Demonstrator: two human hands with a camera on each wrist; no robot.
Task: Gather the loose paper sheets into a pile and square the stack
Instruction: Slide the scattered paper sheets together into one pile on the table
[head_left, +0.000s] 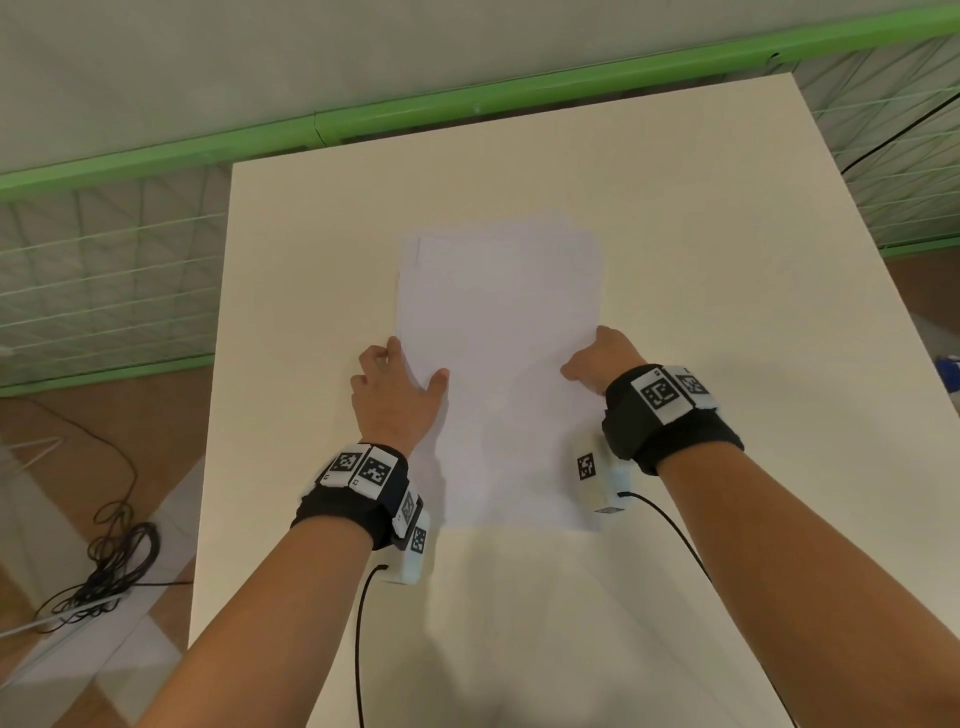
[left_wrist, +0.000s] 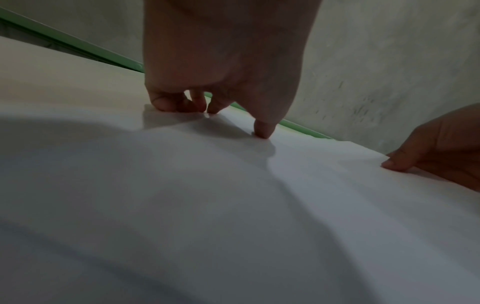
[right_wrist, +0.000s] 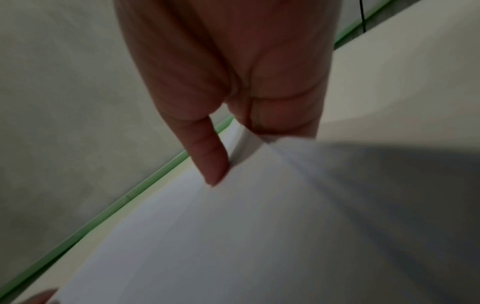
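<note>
Looking down on the table, I see the paper stack lying mid-table, its long axis running away from me, far corners not yet flush. My hands bracket the stack's long edges, equally near. The left hand holds the stack's left edge, thumb on top and fingers curled at the margin. The right hand pinches the right edge, thumb over and fingers under.
</note>
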